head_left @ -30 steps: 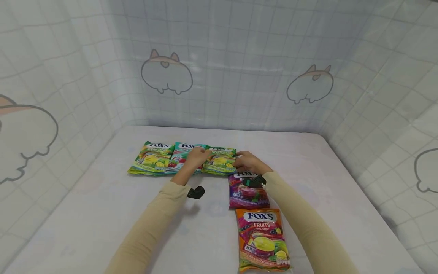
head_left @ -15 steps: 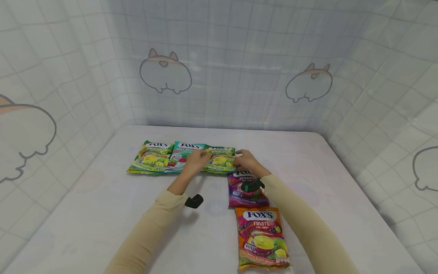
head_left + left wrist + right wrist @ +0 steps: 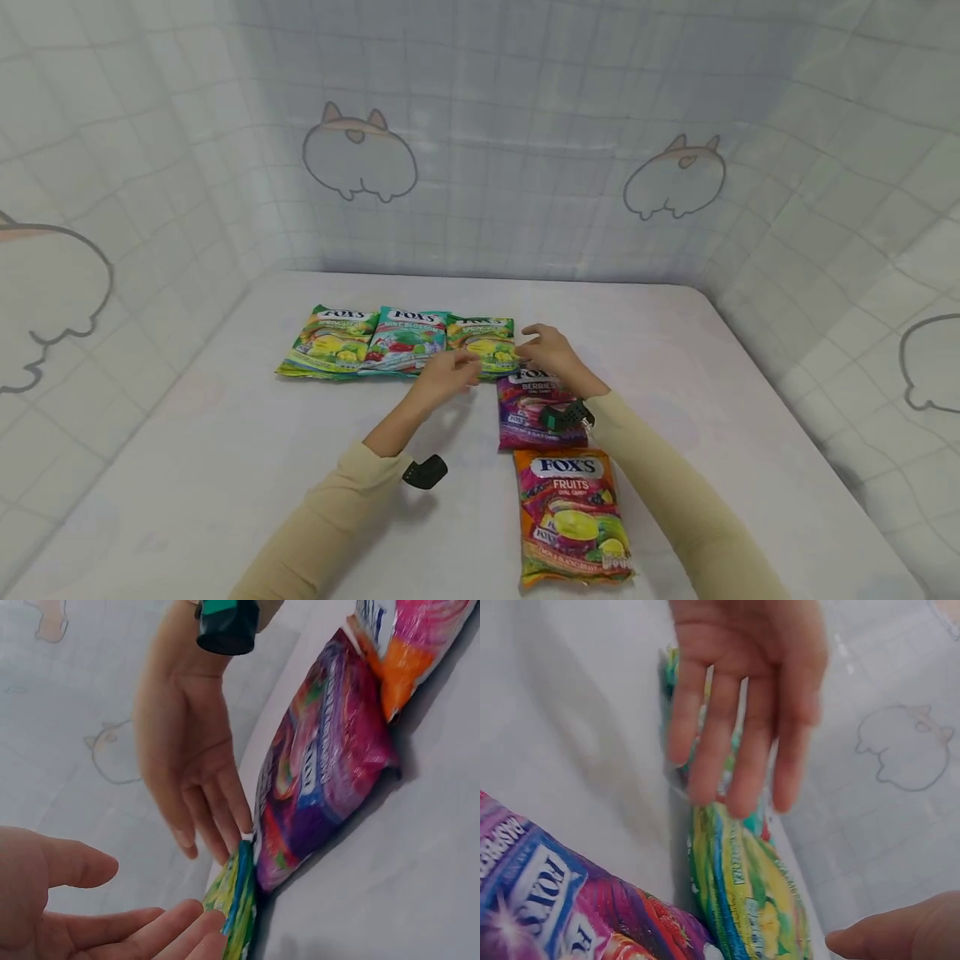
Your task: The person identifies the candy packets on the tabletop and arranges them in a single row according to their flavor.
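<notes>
At the row's right end, we see the left grip (image 3: 447, 379) spread, thumb apart from fingers, over the near left corner of the end Springtea bag (image 3: 486, 342). Right grip (image 3: 553, 352) loosely spread by that bag's right edge; we can't tell if it touches. Leftward, edges meeting: Mint Blossom bag (image 3: 405, 340), then far Springtea bag (image 3: 327, 343). Berries bag (image 3: 522, 429) lies at the end bag's near right corner, Fruits bag (image 3: 573, 521) just nearer us. Contents hidden inside. Left wrist view shows us the right palm and Berries bag's side; right wrist view, the left palm and end bag's blue-striped edge. Only head view has all five. White surface (image 3: 187, 467) below, gridded backdrop (image 3: 525, 208) behind; black wrist device (image 3: 567, 414) blocks part of Berries bag.
</notes>
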Demonstrator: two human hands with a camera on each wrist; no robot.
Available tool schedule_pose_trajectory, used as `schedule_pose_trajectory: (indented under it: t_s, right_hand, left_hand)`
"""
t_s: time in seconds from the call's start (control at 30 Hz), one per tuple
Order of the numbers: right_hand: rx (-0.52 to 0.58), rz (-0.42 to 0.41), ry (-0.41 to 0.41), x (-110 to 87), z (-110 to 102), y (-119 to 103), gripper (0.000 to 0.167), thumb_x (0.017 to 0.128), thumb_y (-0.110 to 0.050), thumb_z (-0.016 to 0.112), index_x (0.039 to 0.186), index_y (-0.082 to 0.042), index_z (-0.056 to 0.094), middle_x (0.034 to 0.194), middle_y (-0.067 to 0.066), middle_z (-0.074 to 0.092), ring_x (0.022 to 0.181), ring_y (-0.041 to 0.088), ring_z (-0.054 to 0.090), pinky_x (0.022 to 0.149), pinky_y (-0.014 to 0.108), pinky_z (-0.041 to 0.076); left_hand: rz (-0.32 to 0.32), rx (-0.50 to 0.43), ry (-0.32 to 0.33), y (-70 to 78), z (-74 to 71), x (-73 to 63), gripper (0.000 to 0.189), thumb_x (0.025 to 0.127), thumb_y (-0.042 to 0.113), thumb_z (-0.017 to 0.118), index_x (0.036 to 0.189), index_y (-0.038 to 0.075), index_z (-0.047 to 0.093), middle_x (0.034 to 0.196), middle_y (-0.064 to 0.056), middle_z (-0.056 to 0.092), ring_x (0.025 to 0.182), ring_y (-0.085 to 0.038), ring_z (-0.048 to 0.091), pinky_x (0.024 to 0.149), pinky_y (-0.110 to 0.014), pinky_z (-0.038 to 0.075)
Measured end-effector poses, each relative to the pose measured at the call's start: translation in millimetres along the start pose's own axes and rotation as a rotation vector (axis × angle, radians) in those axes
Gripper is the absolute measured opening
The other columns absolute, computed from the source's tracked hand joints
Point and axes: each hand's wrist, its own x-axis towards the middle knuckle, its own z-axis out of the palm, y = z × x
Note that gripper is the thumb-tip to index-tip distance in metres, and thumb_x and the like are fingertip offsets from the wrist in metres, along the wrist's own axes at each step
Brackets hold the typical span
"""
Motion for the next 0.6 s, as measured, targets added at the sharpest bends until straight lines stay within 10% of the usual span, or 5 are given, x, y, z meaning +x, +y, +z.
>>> schedule_pose_trajectory:
  t_s: [0.6]
  right_hand:
    - [-0.106,-0.106,0.056,-55.6,-18.5,22.6,0.043,0.094,-0.017,0.062,0.132,0.002,0.053,0.122,0.021,0.061,0.114,0.037,0.055,0.094,0.050,0.046]
  left_hand:
    - [-0.097,-0.090,-0.067,-23.2,25.0,-5.2,0.038,0.100,0.017,0.051,0.131,-0.004,0.054,0.110,-0.015,0.068,0.095,-0.025,0.068,0.082,-0.034,0.054]
